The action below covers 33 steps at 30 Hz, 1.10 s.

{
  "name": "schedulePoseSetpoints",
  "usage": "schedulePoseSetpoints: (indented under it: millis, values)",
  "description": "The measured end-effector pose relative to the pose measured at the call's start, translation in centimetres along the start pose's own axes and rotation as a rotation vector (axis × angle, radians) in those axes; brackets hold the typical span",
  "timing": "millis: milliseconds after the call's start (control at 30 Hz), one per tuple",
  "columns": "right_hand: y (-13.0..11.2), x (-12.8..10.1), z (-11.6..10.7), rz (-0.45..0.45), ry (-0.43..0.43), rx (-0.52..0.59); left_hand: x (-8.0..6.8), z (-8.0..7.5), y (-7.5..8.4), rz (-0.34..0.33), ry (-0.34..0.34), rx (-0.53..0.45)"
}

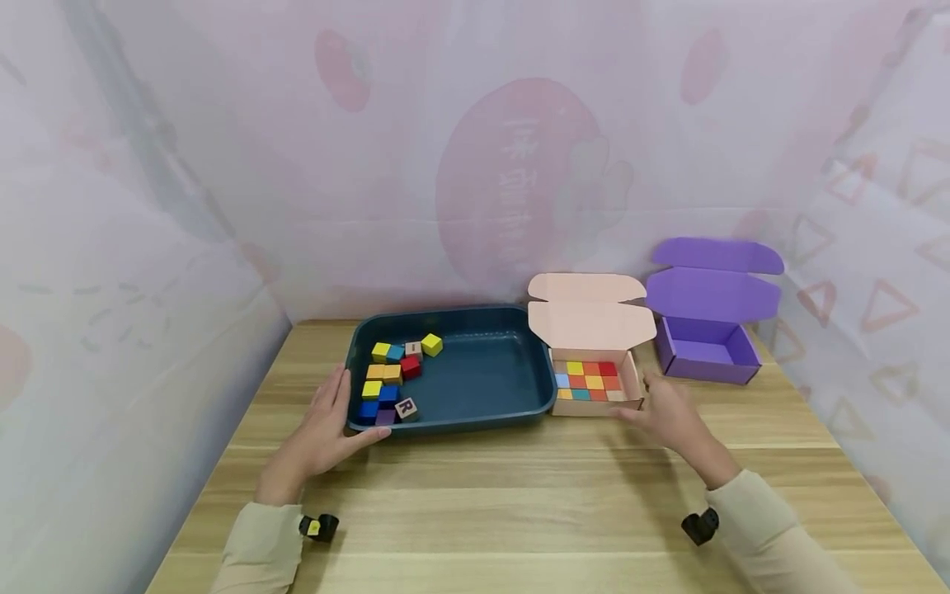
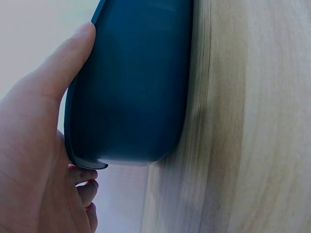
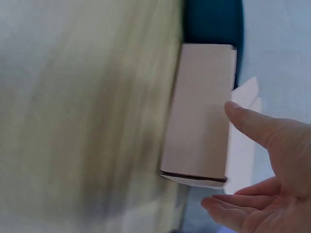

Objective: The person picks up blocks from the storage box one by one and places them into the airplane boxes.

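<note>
My left hand [image 1: 321, 429] rests at the near left corner of a dark blue tray [image 1: 482, 379], its thumb along the front rim and its fingers straight along the left side. Several coloured cubes [image 1: 391, 374] lie in the tray's left part, among them a wooden one marked R [image 1: 406, 408]. At the near right corner of a pale pink cardboard box [image 1: 597, 408] is my right hand [image 1: 674, 419], thumb by the front wall's top edge and fingers extended beside the right wall. Coloured cubes [image 1: 594, 382] sit in rows inside this box, whose lid stands up.
A purple cardboard box [image 1: 712, 375] with a raised lid stands behind and right of the pink box. The pink box is close against the tray's right end. A printed fabric wall [image 1: 401, 247] borders the wooden table [image 1: 475, 511] at the back and sides.
</note>
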State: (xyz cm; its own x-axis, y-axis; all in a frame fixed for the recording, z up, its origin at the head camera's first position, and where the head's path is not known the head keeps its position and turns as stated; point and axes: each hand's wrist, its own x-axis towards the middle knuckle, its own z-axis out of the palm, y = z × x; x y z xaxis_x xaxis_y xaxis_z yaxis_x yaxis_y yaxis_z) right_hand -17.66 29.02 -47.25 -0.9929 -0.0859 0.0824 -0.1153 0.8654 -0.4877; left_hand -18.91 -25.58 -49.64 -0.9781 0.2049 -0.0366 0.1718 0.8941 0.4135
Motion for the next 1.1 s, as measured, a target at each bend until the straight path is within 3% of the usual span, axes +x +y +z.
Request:
schedulePoseSetpoints:
  millis: [133,367,633,1100]
  values:
    - [0.6,0.2,2.1,0.026,0.061,0.093,-0.1,0.1,0.0,-0.004,-0.003,-0.008]
    - [0.5,0.9,3.7,0.056,0.172,0.119,-0.2,-0.1,0.0,-0.011,0.001,-0.004]
    - [0.3,2.6,3.6,0.068,0.156,0.137,-0.3,-0.2,-0.2,-0.015,0.005,0.001]
    - [0.6,7.7,3.2,0.091,0.121,0.078,-0.6,-0.1,-0.4,-0.017,0.004,-0.005]
